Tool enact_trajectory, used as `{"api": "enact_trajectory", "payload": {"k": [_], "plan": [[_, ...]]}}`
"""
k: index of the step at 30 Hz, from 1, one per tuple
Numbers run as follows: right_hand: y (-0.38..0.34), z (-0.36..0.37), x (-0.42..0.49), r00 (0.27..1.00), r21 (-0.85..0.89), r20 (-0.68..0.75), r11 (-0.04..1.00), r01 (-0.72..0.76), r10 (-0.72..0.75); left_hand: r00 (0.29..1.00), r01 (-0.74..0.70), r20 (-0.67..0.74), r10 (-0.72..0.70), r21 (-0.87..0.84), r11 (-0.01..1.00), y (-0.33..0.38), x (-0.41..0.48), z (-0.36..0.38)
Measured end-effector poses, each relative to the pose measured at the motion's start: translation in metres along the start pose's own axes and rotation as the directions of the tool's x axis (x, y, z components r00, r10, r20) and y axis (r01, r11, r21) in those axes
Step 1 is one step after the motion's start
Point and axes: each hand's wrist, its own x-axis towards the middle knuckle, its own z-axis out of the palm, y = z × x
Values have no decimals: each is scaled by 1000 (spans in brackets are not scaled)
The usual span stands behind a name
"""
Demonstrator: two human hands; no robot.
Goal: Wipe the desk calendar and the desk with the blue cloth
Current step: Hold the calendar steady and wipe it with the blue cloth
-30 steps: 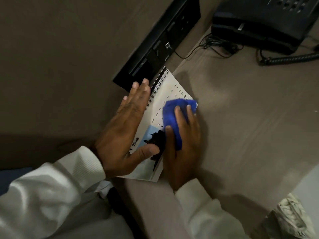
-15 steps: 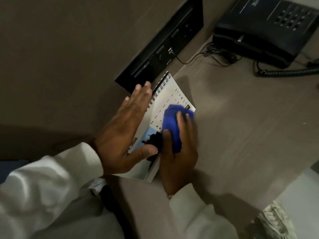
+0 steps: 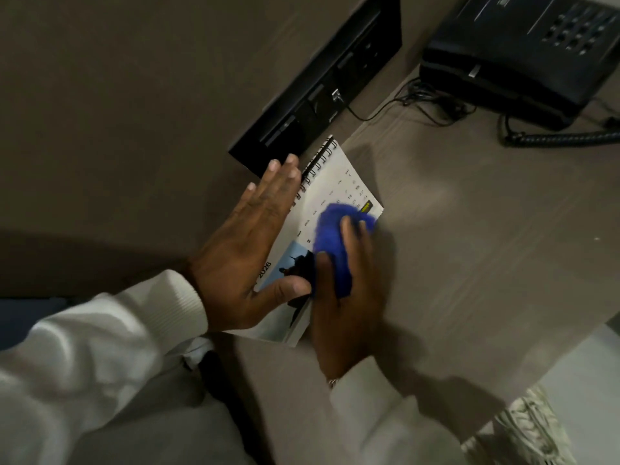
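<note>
While left hand (image 3: 248,250) lies flat, spread on desk calendar (image 3: 339,182), right hand (image 3: 342,317) grip presses blue cloth (image 3: 330,236) onto page.

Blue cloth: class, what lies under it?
The cloth, pressed by the right hand, lies on the calendar page. Dates show around it; the print directly beneath is covered.

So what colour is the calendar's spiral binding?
Black spiral binding on the desk calendar; the head view shows it.
</note>
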Motion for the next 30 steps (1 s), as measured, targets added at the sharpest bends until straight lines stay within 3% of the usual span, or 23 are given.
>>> {"api": "enact_trajectory", "payload": {"k": [3, 6, 9, 13, 17, 20, 23, 25, 27, 30], "plan": [[-13, 3, -5, 995, 54, 1, 994, 96, -96, 1000, 0, -1, 0, -16, 1000, -2, 0, 2], [-25, 5, 28, 998, 205, -19, 977, 58, -55, 1000, 2, 13, -2, -31, 1000, -2, 0, 3], [-25, 4, 51, 998, 166, -64, 986, 19, -8, 1000, 0, 13, 0, -24, 1000, 2, 1, 2], [-13, 0, 31, 983, 84, -19, 980, -181, 183, 1000, -2, -10, 2, 1, 1000, 8, 0, 3], [-17, -3, -15, 983, 75, 43, 980, -183, 180, 1000, 0, 7, 0, -24, 1000, 7, 0, 4], [-19, -13, -44, 967, 87, 167, 974, -210, 193, 1000, -3, -15, 3, -18, 1000, 9, 0, 5], [-21, -34, -56, 868, 90, 434, 947, -309, 242, 1000, -10, -12, 11, 42, 999, 8, -1, 4], [-28, -50, -53, 777, 7, 563, 939, -344, 280, 1000, -3, -4, 4, 90, 996, 8, -2, 1], [-38, -71, -45, 742, -98, 591, 941, -324, 317, 1000, 13, 12, -15, 130, 991, 9, -2, 0], [-54, -113, -10, 837, -269, 489, 956, -121, 244, 998, 36, 35, -42, 182, 983, 15, -3, -3]]}}
